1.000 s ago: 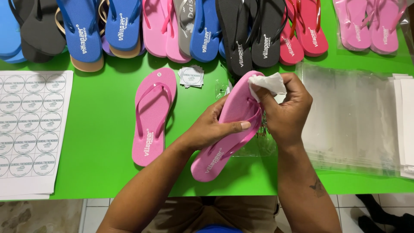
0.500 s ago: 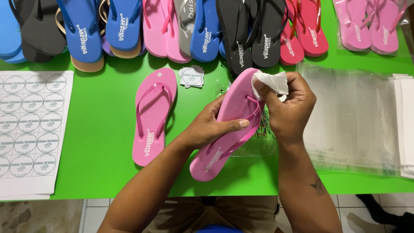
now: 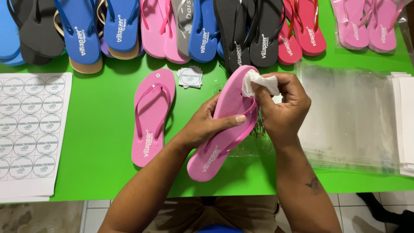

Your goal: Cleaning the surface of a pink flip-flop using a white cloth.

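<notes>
My left hand (image 3: 207, 123) grips a pink flip-flop (image 3: 224, 138) around its middle, tilted above the green table (image 3: 99, 129), toe end up and away from me. My right hand (image 3: 282, 105) pinches a crumpled white cloth (image 3: 258, 83) against the flip-flop's toe end. A matching pink flip-flop (image 3: 151, 114) lies flat on the table to the left of my hands.
A row of blue, black, pink, grey and red flip-flops (image 3: 194, 26) lines the far edge. A sheet of round stickers (image 3: 28, 129) lies at the left. Clear plastic bags (image 3: 349, 116) are stacked at the right, and a small pile of loose stickers (image 3: 190, 77) lies behind the flat flip-flop.
My right hand has shifted the white cloth slightly along the toe end of the held flip-flop. My left hand keeps its grip in nearly the same place.
</notes>
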